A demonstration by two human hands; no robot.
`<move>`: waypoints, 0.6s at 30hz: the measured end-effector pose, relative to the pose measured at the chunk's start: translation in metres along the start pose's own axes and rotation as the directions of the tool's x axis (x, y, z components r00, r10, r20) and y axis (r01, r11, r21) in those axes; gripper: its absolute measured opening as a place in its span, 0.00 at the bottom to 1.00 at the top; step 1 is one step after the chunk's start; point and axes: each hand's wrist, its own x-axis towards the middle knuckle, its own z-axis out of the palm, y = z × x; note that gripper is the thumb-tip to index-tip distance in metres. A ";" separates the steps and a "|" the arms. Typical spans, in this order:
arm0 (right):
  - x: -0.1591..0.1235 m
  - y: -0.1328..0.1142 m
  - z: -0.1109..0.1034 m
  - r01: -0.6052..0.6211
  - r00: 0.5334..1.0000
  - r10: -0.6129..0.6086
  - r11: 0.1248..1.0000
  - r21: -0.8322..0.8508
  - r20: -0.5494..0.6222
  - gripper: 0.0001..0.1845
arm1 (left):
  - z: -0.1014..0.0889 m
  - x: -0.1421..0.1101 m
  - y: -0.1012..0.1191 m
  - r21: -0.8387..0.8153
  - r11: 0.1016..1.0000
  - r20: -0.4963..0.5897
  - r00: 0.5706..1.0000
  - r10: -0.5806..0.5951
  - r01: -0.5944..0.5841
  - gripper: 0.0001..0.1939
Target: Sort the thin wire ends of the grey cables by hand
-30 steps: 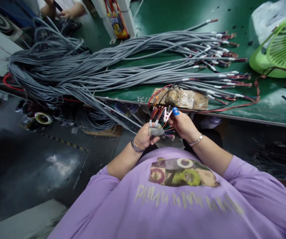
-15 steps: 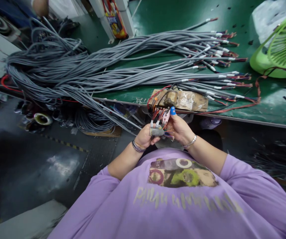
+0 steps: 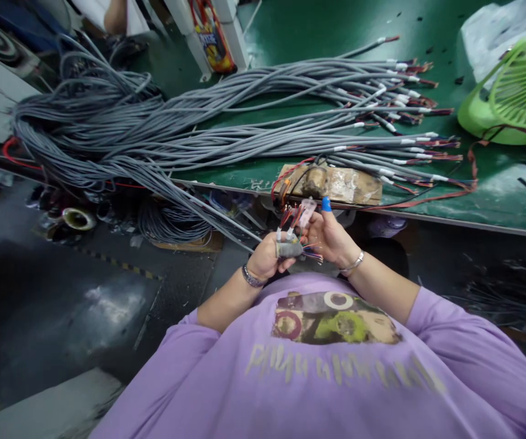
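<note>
My left hand [image 3: 265, 256] is closed around the ends of grey cables [image 3: 238, 228], which run in from the left. A short grey, sleeve-like piece [image 3: 289, 247] lies across its grip; I cannot tell whether it covers my thumb. Thin coloured wires [image 3: 312, 253] fan out to the right of it. Above the grip, reddish wires [image 3: 293, 214] stand up from white collars [image 3: 289, 233]. My right hand [image 3: 331, 239] is beside these wires, its blue-capped thumb raised apart from the fingers. A blurred pinkish piece [image 3: 307, 213] shows by its index finger, perhaps a wrapping.
A long bundle of grey cables [image 3: 190, 116] with stripped ends lies on the green table [image 3: 290, 30]. At the table's front edge is a worn wooden block [image 3: 352, 185]. A green fan [image 3: 510, 97] and plastic bag [image 3: 492, 36] are at right. Another person's arm [image 3: 115, 17] shows at top left.
My right thumb has lifted away from the pinkish piece, and the right hand has spread slightly. My left hand keeps its hold almost in place. The other person's arm has moved right.
</note>
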 end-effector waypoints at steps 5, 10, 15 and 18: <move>-0.005 -0.005 0.003 0.010 1.000 -0.009 0.999 -0.033 0.003 0.27 | 0.014 -0.020 -0.006 0.051 0.991 -0.085 0.989 0.124 -0.120 0.19; -0.005 -0.002 0.006 0.164 0.983 -0.172 0.980 -0.116 -0.066 0.21 | 0.022 -0.020 -0.006 0.000 0.988 -0.195 0.969 0.153 -0.156 0.17; 0.002 0.007 0.001 0.343 0.911 -0.394 0.888 -0.306 -0.122 0.27 | 0.026 -0.012 -0.002 -0.018 0.986 -0.219 0.963 0.158 -0.166 0.16; 0.007 0.007 -0.001 0.266 0.947 -0.306 0.918 -0.293 -0.098 0.30 | 0.026 -0.010 -0.003 -0.025 0.988 -0.225 0.964 0.144 -0.154 0.17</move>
